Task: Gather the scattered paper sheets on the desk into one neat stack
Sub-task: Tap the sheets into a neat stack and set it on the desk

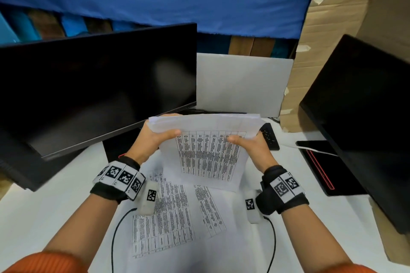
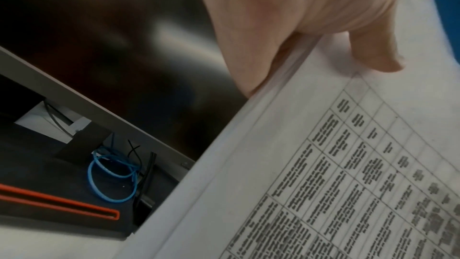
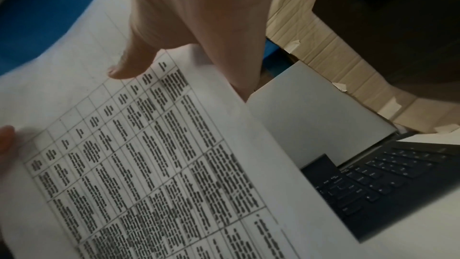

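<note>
A bundle of printed table sheets (image 1: 206,150) stands nearly upright above the white desk, held by both hands. My left hand (image 1: 155,135) grips its left edge, thumb on the front and fingers behind. My right hand (image 1: 250,142) grips the right edge the same way. The left wrist view shows the thumb (image 2: 373,52) pressed on the paper (image 2: 323,164); the right wrist view shows the right thumb (image 3: 132,62) on the printed sheet (image 3: 149,164). Loose printed sheets (image 1: 168,213) lie overlapping on the desk (image 1: 55,213) below the held bundle.
A black monitor (image 1: 95,86) stands at the left, another dark screen (image 1: 363,117) at the right. A silver laptop lid (image 1: 241,82) sits behind the papers, a black keyboard (image 1: 269,136) to their right. A cardboard box (image 1: 332,40) stands at the back right. Wrist-camera cables (image 1: 115,235) cross the desk.
</note>
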`<control>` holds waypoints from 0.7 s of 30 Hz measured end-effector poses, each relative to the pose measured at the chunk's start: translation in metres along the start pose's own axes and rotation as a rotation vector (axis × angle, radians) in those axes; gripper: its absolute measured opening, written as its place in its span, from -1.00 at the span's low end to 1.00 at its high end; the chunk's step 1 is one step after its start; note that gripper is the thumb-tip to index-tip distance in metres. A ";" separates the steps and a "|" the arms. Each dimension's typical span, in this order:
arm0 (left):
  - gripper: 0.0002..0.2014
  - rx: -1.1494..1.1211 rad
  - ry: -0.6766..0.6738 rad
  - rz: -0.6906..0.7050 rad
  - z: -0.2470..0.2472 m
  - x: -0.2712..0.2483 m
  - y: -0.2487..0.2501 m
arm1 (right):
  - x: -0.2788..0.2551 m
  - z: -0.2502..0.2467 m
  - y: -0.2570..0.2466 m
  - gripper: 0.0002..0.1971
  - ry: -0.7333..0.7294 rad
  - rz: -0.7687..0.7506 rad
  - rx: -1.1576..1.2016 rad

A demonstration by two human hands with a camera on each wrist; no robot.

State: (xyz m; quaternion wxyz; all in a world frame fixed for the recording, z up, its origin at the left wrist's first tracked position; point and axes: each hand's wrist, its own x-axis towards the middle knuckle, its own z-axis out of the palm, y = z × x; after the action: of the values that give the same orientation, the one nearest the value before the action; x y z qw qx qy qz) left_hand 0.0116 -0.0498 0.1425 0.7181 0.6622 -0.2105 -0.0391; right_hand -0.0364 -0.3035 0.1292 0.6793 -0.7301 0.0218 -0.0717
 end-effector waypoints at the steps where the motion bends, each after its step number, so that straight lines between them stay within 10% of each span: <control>1: -0.53 -0.002 0.012 0.005 0.002 0.001 -0.001 | 0.000 0.001 -0.001 -0.70 0.013 -0.002 0.002; 7: -0.82 -0.023 0.158 0.060 0.016 0.009 0.003 | -0.003 0.011 -0.027 -0.91 0.104 -0.043 0.095; 11: -0.55 -0.060 0.273 0.139 0.028 0.009 0.010 | -0.004 0.020 -0.037 -0.34 0.184 -0.057 0.111; 21: -0.76 -0.009 0.530 0.194 0.040 0.013 0.025 | -0.010 0.029 -0.046 -0.45 0.292 -0.033 0.229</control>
State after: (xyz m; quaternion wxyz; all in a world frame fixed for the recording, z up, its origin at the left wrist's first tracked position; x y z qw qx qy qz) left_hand 0.0036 -0.0886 0.1708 0.7513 0.6230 -0.0777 0.2035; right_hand -0.0454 -0.2702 0.1726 0.7463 -0.6301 0.0999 -0.1899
